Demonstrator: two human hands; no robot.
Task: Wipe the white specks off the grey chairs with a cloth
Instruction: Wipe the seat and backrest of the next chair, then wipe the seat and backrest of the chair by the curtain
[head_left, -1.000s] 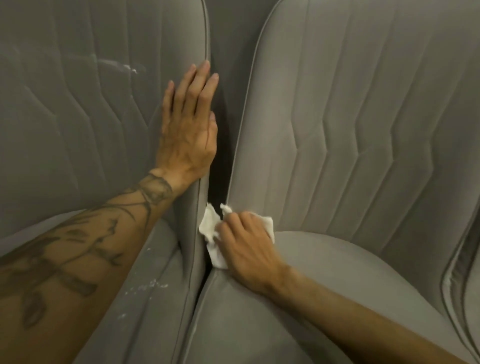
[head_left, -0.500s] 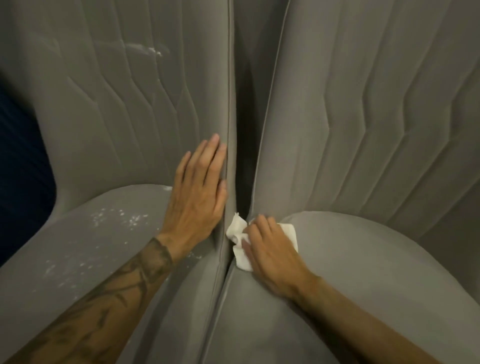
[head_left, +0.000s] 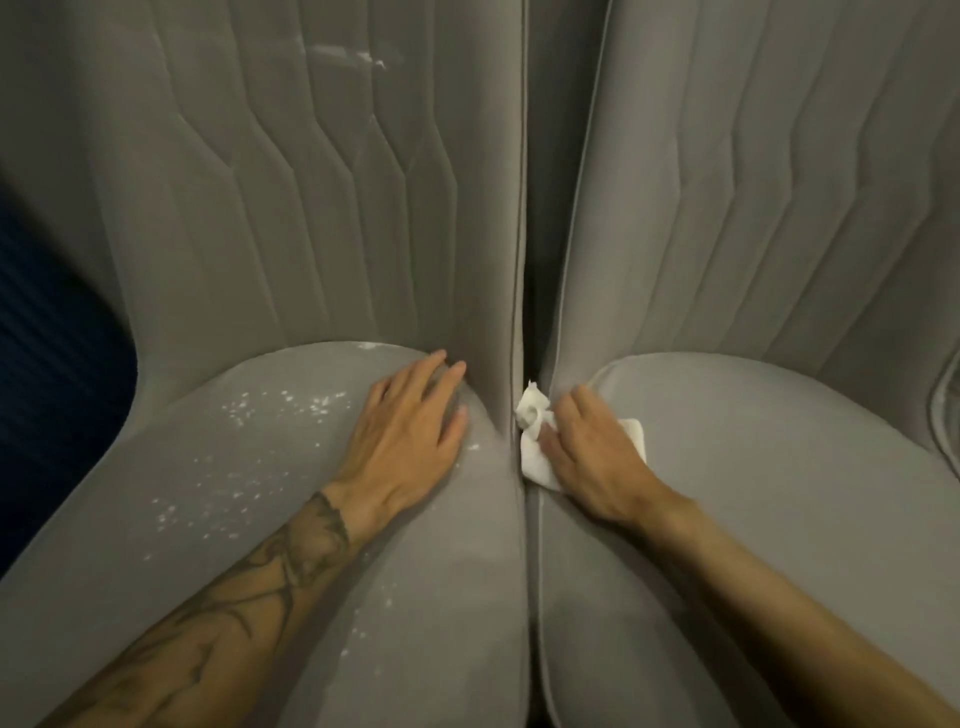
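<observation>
Grey fabric covered two chairs, the left chair (head_left: 218, 208) and the right chair (head_left: 779, 493), side by side. Your left grip (head_left: 405, 441) lay released, flat on the left seat. Your right grip (head_left: 592, 457), fingers nearly straight, pressed one white cloth (head_left: 535, 457) onto the right seat's inner edge. White specks (head_left: 280, 405), too many to count, dotted the left seat.

At the left edge there is a dark blue surface (head_left: 47, 364) with faint ribs; I cannot tell whether it is a wall or a floor. At the right edge shows a curved grey padded edge (head_left: 946, 410) with piping. The light is dim and soft.
</observation>
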